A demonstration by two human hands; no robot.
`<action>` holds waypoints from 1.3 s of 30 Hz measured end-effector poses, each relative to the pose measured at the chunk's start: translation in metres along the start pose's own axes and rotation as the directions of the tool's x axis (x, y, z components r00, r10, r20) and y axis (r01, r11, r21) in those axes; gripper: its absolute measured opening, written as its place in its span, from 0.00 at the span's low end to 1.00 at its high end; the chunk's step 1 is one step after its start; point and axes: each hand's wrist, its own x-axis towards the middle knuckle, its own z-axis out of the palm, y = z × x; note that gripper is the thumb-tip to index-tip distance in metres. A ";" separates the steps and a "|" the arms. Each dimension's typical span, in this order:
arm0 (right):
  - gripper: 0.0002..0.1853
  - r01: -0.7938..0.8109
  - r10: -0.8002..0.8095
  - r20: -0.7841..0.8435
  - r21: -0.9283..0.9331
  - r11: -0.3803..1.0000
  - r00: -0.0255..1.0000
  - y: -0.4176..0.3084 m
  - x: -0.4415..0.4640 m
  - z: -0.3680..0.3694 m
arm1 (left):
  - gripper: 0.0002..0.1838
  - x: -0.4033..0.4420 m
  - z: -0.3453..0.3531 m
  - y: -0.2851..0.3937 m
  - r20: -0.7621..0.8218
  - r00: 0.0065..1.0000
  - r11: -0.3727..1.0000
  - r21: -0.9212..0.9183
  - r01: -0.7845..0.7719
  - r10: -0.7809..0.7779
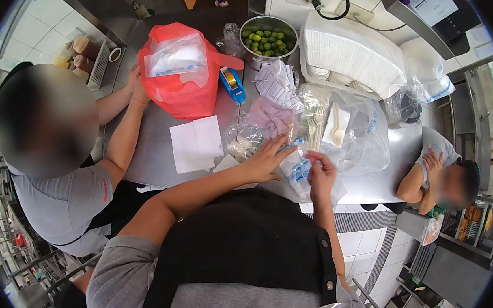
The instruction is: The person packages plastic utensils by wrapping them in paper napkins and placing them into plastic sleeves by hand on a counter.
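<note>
My left hand (269, 159) lies with its fingers spread over a clear plastic bag (298, 174) with blue print, at the front edge of the steel counter. On the bag's other side my right hand (321, 178) is closed in a pinch at the bag's edge; its fingertips partly hide the plastic there. Just beyond my hands are a bag of plastic forks (314, 122), a light spoon (336, 128) on a white napkin, and a crumpled pink cloth (271, 117).
A red bag (186, 92) stands at the back left, near a co-worker's hands (138, 84). Beside it are a blue tape dispenser (232, 85) and white papers (197, 143). A pot of green citrus (269, 36) and stacked white containers (351, 47) stand behind. Another person (441, 167) is at right.
</note>
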 end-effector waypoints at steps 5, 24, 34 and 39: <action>0.07 0.192 -0.234 -0.025 -0.489 0.851 0.972 0.012 0.019 -0.042 | 0.53 -0.003 -0.009 -0.004 -0.125 0.990 0.992 -0.097 -0.081 0.068; 0.06 0.094 0.074 0.172 -0.797 0.597 0.982 -0.103 -0.054 -0.037 | 0.52 0.019 -0.012 0.004 -0.160 0.979 0.979 -0.179 0.095 -0.124; 0.04 0.147 0.007 0.447 -0.309 0.940 0.895 -0.071 -0.020 0.059 | 0.28 0.016 -0.097 0.037 -0.002 0.910 -0.529 -0.813 -0.243 -0.414; 0.05 0.453 -0.218 0.421 -0.610 0.650 0.880 -0.014 -0.011 0.083 | 0.23 -0.024 -0.109 -0.012 -0.042 0.821 -0.292 -0.923 -0.250 -0.569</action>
